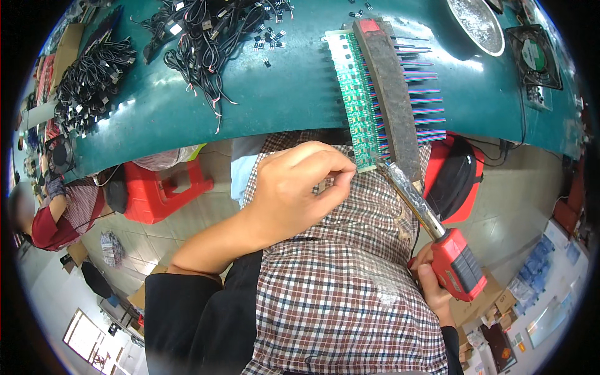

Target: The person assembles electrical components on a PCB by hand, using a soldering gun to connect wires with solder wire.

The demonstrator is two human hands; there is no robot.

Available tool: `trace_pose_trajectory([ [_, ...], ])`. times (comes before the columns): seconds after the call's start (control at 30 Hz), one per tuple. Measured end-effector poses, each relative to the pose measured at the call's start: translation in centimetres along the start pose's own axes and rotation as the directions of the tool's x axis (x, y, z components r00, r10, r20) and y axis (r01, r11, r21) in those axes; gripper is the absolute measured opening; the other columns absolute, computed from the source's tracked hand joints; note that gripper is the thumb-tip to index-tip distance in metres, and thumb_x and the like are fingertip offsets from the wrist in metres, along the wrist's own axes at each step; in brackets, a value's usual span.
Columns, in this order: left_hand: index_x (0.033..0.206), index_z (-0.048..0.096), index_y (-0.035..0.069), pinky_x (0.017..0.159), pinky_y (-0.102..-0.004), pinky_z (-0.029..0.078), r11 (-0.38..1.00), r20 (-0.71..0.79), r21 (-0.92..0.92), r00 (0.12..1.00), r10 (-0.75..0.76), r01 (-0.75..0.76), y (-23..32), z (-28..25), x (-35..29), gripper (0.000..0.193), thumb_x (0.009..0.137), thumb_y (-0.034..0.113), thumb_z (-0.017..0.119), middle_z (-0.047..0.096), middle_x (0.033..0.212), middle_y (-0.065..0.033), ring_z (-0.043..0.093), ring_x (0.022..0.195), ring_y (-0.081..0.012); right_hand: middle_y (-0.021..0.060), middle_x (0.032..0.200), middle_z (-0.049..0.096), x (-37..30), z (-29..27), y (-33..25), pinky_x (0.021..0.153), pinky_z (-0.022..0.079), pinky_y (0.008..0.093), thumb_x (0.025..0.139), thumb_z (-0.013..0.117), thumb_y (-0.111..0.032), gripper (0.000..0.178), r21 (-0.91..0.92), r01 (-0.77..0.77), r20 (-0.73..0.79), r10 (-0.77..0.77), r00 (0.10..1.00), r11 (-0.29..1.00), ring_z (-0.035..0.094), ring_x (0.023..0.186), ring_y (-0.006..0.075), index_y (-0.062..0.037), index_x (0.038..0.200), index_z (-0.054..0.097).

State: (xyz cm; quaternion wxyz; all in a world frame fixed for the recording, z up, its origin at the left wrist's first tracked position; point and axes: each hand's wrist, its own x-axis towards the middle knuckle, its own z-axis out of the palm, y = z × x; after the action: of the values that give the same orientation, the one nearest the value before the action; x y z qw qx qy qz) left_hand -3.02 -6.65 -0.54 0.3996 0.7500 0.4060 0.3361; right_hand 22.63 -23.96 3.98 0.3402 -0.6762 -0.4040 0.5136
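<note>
Currently, the left hand [297, 187] has its fingers pressed together beside the lower end of a green circuit board [354, 106] overhanging the bench [281, 94], while the right hand [432, 284] wraps its fingers around a red-handled soldering iron [458, 262]

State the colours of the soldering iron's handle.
The handle is red and dark grey; it shows best in the head view.
</note>
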Motion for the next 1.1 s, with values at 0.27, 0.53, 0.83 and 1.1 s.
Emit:
trace_pose_trajectory([
  [0.27,0.086,0.07,-0.001,0.062,-0.0259,0.059,0.997,-0.023,0.066,0.999,0.029,-0.027,-0.7,0.6,0.1,0.014,0.076,-0.008,0.076,0.072,0.085,-0.0104,0.071,0.071,-0.0169,0.0107,0.081,0.07,-0.2,0.8,0.4,0.069,0.055,0.0344,0.078,0.076,-0.004,0.015,-0.021,-0.008,-0.026,0.007,1.0,1.0,0.07,0.072,0.0226,0.0,0.092,0.072],
  [0.53,0.085,0.069,-0.001,0.061,-0.0253,0.059,0.997,-0.037,0.077,0.999,0.024,-0.021,-0.8,0.9,0.1,0.014,0.075,-0.008,0.076,0.071,0.083,-0.0093,0.07,0.071,-0.0159,0.0104,0.081,0.069,0.2,0.5,0.9,0.069,0.054,0.0342,0.078,0.075,-0.003,0.017,-0.04,0.032,0.042,-0.03,0.999,0.999,0.069,0.071,0.0226,0.0004,0.094,0.071],
  [0.83,0.085,0.069,0.0,0.061,-0.0256,0.059,0.994,-0.039,0.104,0.998,0.04,-0.035,-1.0,0.9,0.1,0.015,0.074,-0.008,0.077,0.071,0.082,-0.0092,0.07,0.07,-0.0164,0.0092,0.081,0.068,0.1,0.6,1.2,0.068,0.053,0.0343,0.078,0.075,-0.001,0.016,-0.049,0.011,0.041,-0.009,0.999,0.999,0.068,0.072,0.0221,-0.0003,0.093,0.07],
  [1.1,0.084,0.069,0.0,0.061,-0.0259,0.059,0.994,-0.031,0.104,0.999,0.036,-0.033,-1.0,0.9,0.0,0.015,0.074,-0.008,0.077,0.071,0.082,-0.0093,0.07,0.07,-0.0164,0.0102,0.081,0.07,-0.3,0.8,0.9,0.068,0.054,0.0343,0.076,0.076,-0.001,0.018,-0.079,0.009,-0.068,-0.015,0.998,0.997,0.069,0.072,0.0236,-0.0011,0.094,0.072],
])
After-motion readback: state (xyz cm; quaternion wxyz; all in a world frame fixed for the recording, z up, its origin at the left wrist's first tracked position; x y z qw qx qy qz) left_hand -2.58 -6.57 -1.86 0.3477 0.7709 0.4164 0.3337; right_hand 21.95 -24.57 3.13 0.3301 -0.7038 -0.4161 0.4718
